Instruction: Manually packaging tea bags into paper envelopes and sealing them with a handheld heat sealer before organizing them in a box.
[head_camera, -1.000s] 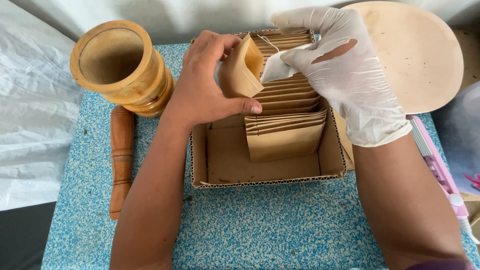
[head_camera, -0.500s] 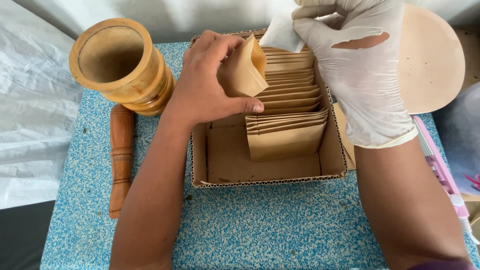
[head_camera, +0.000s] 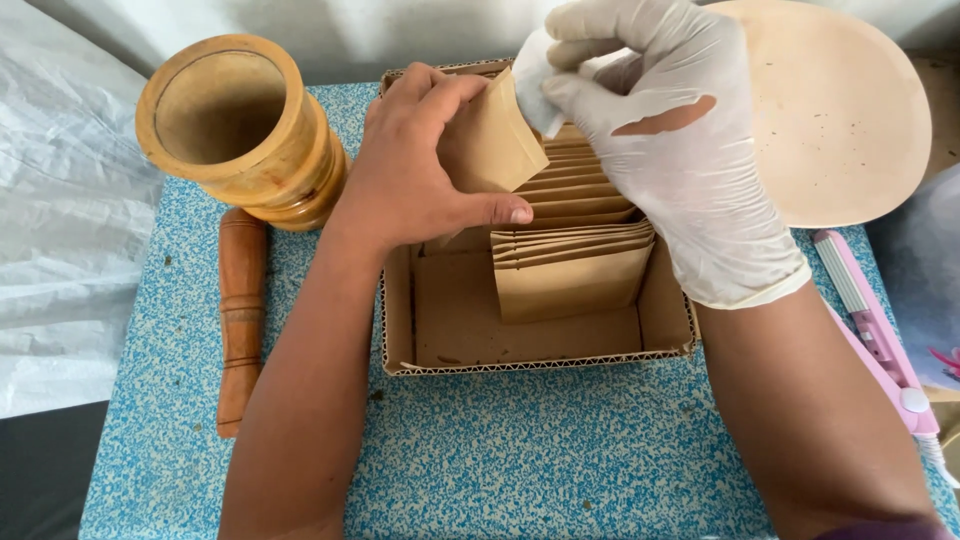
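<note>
Over the cardboard box (head_camera: 420, 340) on the blue speckled table (head_camera: 560, 460), the bare left hand (head_camera: 410, 170) grips a small brown paper pouch (head_camera: 495, 140), thumb pressed along its lower edge. The gloved right hand (head_camera: 670, 140) pinches a small white sachet (head_camera: 530, 80) at the pouch's upper corner. More brown pouches (head_camera: 570, 270) stand stacked inside the box. Left of the box stand a wooden mortar (head_camera: 240, 130) and pestle (head_camera: 240, 310).

Head camera, close, looking steeply down, tabletop (head_camera: 520, 460)
</note>
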